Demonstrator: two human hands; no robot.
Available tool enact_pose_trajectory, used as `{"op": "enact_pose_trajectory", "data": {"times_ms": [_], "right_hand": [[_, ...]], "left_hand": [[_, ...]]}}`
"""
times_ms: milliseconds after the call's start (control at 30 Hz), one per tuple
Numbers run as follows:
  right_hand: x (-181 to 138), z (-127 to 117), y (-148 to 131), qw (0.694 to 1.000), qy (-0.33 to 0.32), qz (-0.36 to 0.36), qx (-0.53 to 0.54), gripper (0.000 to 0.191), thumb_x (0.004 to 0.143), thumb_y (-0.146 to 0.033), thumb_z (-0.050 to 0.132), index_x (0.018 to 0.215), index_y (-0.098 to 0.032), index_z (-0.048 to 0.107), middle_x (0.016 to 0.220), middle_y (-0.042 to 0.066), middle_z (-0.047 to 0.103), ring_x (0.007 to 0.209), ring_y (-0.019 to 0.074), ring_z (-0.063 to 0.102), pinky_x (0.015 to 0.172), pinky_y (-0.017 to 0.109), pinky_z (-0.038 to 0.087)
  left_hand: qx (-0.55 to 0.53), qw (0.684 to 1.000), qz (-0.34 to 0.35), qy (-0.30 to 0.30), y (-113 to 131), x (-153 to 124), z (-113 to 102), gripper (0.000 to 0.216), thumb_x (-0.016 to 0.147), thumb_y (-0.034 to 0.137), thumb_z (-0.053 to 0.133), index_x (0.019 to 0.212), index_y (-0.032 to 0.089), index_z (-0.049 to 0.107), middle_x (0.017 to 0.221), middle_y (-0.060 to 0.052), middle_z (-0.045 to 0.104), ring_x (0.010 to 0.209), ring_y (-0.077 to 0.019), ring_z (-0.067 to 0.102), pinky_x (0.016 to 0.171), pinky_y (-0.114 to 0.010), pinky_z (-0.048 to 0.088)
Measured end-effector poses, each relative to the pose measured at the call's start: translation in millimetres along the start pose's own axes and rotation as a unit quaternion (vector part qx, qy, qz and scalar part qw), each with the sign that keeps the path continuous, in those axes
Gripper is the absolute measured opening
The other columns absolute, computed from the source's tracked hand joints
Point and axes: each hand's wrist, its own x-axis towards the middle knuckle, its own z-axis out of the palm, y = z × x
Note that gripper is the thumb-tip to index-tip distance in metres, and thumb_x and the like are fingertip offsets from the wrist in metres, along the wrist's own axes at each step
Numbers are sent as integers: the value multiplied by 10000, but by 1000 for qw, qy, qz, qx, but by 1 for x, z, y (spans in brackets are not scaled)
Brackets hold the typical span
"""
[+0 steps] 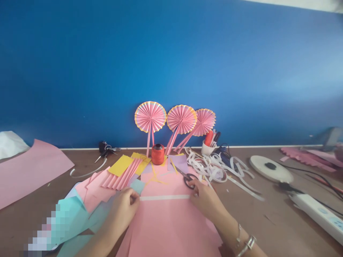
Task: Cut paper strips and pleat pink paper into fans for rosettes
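Note:
A white tape-like strip runs straight across a large pink paper sheet in front of me. My left hand is closed in a pinch at the strip's left end. At the right end, the fingers of my right hand are closed on it, with a bracelet and a bangle on the wrist. Black-handled scissors lie just beyond my right fingertips. Behind the strip is more pink paper. My fingers cover both strip ends.
Three pink pleated fans lean on the blue wall. An orange thread spool stands before them. Curled white strips and a pen cup are right of it. Pleated paper and teal sheets lie left; a power strip lies right.

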Motion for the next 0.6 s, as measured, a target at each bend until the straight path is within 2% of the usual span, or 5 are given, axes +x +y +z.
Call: {"op": "enact_pose_trajectory", "data": {"times_ms": [200,467,533,600], "right_hand": [[-6,-5,-11,1000,-14,17,-22,482,681,-28,479,1132,-176,565,933,87,688,903,246,607,664,256,341],[-4,-4,-9,999,-12,18,-26,487,683,-24,478,1135,-181,567,942,83,695,914,248,602,680,260,343],[-3,-3,-5,1000,-6,4,-22,476,680,-24,476,1122,-169,574,888,77,692,865,236,604,675,257,345],[-2,0,0,1000,1,-11,-20,462,684,-27,468,1109,-168,581,828,65,679,814,220,599,660,252,341]], "left_hand": [[9,1000,16,2,-2,1,1,177,750,61,495,631,186,535,740,-8,628,701,-150,614,655,-229,410],[20,1000,15,-15,2,0,-2,179,739,38,499,666,199,523,817,-10,622,755,-154,616,682,-228,418],[22,1000,19,-2,0,0,0,153,740,49,504,726,198,538,841,-14,620,745,-156,612,685,-237,423],[14,1000,17,16,-3,1,3,196,732,65,518,877,194,549,874,-14,609,710,-152,606,661,-241,432]]}}
